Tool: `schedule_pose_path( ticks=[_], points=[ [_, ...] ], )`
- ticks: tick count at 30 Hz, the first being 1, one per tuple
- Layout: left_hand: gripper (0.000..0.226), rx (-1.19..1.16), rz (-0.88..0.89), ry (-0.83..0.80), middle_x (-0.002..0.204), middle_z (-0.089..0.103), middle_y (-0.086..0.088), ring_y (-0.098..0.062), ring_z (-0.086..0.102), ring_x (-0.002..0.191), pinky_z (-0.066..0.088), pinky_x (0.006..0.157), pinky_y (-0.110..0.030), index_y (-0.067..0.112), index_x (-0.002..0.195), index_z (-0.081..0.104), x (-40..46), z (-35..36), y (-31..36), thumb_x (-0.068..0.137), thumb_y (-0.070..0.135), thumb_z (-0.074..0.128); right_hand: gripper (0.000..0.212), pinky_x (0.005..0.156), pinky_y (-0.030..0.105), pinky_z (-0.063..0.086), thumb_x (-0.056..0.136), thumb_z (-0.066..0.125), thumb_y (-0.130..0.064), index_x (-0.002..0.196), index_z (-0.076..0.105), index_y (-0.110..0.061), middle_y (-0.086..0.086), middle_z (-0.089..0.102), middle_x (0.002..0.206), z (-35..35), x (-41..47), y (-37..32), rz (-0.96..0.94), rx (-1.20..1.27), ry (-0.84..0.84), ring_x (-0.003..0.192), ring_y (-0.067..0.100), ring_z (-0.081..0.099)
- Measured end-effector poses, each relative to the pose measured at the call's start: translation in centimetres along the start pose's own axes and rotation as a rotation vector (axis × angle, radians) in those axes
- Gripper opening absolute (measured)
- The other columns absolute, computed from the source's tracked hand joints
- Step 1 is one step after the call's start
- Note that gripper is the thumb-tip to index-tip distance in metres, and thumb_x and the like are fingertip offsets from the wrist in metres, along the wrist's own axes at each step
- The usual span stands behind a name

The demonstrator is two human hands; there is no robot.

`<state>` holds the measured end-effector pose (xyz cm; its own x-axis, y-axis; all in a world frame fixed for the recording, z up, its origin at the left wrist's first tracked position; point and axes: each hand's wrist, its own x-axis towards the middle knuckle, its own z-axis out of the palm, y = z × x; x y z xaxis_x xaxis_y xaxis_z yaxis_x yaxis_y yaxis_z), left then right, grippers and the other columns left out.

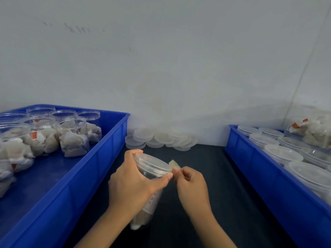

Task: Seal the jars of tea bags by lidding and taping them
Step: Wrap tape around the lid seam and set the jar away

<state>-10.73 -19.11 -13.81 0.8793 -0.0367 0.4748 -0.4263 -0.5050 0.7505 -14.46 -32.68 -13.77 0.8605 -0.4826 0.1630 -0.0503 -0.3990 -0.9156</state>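
Jar of clear plastic with tea bags (151, 178), lidded, is gripped round upper wall by left hand (132, 183) above dark table (206, 203); long axis tilted, lid toward upper right. Yellowish tape strip (174, 164) is pinched by right hand (189, 187), just beside lid rim (155, 164). Tape seems not yet pressed down; right hand is nearer to seam.

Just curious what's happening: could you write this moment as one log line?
step: taping lid | left hand: grips lidded jar | right hand: pinches tape strip at lid rim | unlidded jars wait in left bin
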Motion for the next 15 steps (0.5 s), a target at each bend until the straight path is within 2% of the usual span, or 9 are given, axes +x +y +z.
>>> schedule_pose_path(
  ticks=[8, 13, 15],
  points=[
    [0.098, 0.020, -0.027, -0.001, 0.100, 0.057, 0.018, -0.005, 0.055, 0.089, 0.039, 0.071, -0.020, 0.033, 0.122, 0.042, 0.2, 0.1, -0.1, 0.039, 0.079, 0.066, 0.037, 0.056, 0.031, 0.033, 0.096, 0.052, -0.030, 0.068, 0.047, -0.006, 0.000, 0.043, 0.060, 0.7, 0.2, 0.5, -0.133, -0.112, 0.094, 0.057, 0.012, 0.038],
    [0.089, 0.006, -0.051, -0.012, 0.095, 0.055, 0.022, 0.002, 0.052, 0.083, 0.036, 0.066, -0.017, 0.039, 0.114, 0.039, 0.4, -0.1, -0.1, 0.040, 0.077, 0.068, 0.036, 0.058, 0.033, 0.035, 0.098, 0.050, -0.030, 0.079, 0.053, 0.001, 0.002, 0.044, 0.063, 0.2, 0.6, 0.7, -0.147, -0.056, 0.009, 0.060, 0.014, 0.040],
    [0.085, 0.018, -0.037, 0.006, 0.091, 0.052, 0.023, 0.004, 0.049, 0.079, 0.034, 0.062, -0.014, 0.039, 0.112, 0.035, 0.7, -0.3, -0.3, 0.042, 0.076, 0.067, 0.036, 0.056, 0.028, 0.034, 0.099, 0.047, -0.033, 0.081, 0.052, -0.003, 0.000, 0.044, 0.065, -0.8, 0.8, 0.6, -0.192, -0.094, -0.030, 0.059, 0.010, 0.038]
  ],
)
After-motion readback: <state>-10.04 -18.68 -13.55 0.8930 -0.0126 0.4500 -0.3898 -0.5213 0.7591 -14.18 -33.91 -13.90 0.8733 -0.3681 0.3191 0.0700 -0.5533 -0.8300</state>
